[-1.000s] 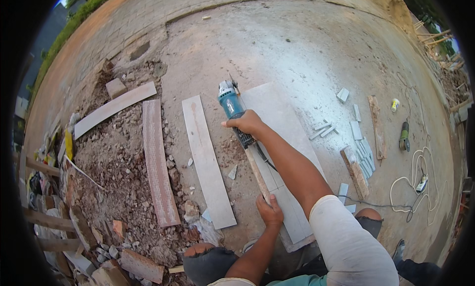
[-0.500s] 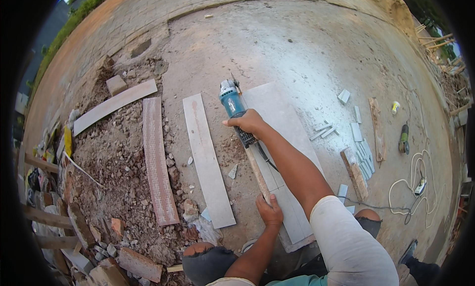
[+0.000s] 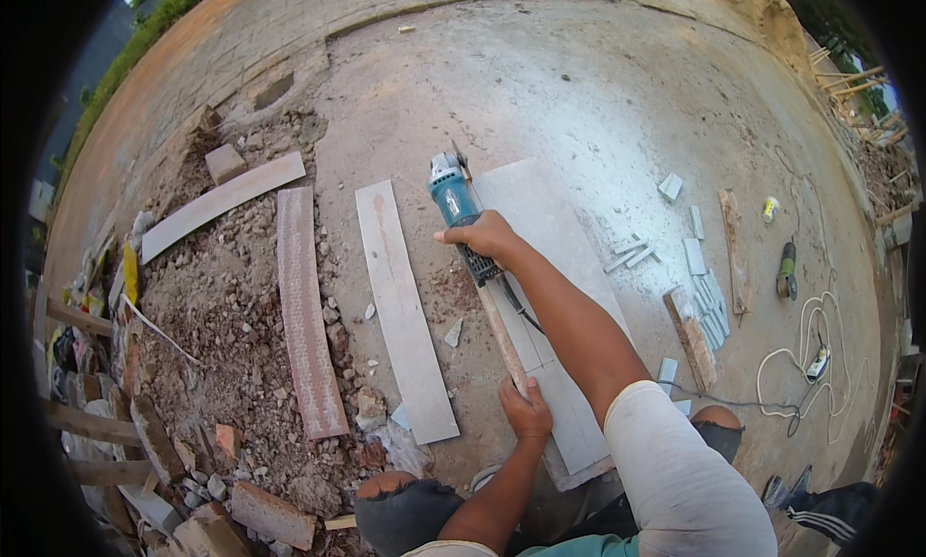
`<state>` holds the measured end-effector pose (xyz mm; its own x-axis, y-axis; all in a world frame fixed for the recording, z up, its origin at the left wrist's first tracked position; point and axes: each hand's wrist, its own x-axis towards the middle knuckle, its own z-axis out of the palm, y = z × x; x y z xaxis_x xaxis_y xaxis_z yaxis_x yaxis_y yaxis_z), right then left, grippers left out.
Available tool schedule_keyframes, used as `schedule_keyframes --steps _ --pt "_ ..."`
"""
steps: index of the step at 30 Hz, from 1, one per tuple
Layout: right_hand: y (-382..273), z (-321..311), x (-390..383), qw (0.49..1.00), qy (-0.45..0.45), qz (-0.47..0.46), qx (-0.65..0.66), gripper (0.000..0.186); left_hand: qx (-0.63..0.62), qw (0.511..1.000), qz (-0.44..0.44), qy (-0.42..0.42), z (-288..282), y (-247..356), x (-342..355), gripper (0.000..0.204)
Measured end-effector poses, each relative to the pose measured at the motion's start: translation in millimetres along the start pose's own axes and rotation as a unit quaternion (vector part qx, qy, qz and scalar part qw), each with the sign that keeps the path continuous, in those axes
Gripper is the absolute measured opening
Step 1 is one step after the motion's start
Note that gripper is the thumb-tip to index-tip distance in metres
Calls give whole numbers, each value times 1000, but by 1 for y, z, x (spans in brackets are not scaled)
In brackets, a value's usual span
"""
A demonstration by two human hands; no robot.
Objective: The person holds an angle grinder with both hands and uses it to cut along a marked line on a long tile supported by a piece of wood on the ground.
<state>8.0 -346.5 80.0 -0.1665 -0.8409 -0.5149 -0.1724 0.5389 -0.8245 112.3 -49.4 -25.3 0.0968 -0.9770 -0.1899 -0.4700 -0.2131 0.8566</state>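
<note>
My right hand (image 3: pixel 485 237) is closed round the body of a blue angle grinder (image 3: pixel 451 196). The grinder's disc end points away from me, at the left edge of a large grey tile (image 3: pixel 555 239). Dark pencil-like lines run across the tile's near part. Closer to me, my left hand (image 3: pixel 527 409) grips the near end of a narrow tan strip (image 3: pixel 503 335), which lies along the tile's left edge and reaches up to the grinder's rear. The fingers' undersides are hidden. A dark cord (image 3: pixel 522 306) curves from the grinder over the tile.
To the left lie a pale tile strip (image 3: pixel 406 311), a reddish one (image 3: pixel 311 311) and another pale one (image 3: pixel 224 205) over rubble. Rightward are cut tile pieces (image 3: pixel 709 306), a brick-like block (image 3: pixel 690 340), a green grinder (image 3: pixel 787 271) and a coiled white cable (image 3: pixel 776 364). Another person's leg (image 3: pixel 834 511) shows.
At the lower right, the other person's leg and shoes have shifted and show more. My hands, the grinder and the tile look almost unmoved.
</note>
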Motion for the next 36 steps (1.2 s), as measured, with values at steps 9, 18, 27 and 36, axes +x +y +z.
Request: schedule_keyframes --steps 9,18,27,36 --pt "2 -2 2 1000 0 1 8 54 4 1000 10 5 2 0 0 60" --pt "-3 -1 -2 1000 -4 3 -1 61 8 1000 -10 7 -1 5 0 60" --pt "-7 1 -5 1000 -11 11 5 63 4 1000 3 12 -1 0 1 60" --pt "-3 -2 -10 1000 -11 7 9 64 16 1000 4 6 0 1 0 60"
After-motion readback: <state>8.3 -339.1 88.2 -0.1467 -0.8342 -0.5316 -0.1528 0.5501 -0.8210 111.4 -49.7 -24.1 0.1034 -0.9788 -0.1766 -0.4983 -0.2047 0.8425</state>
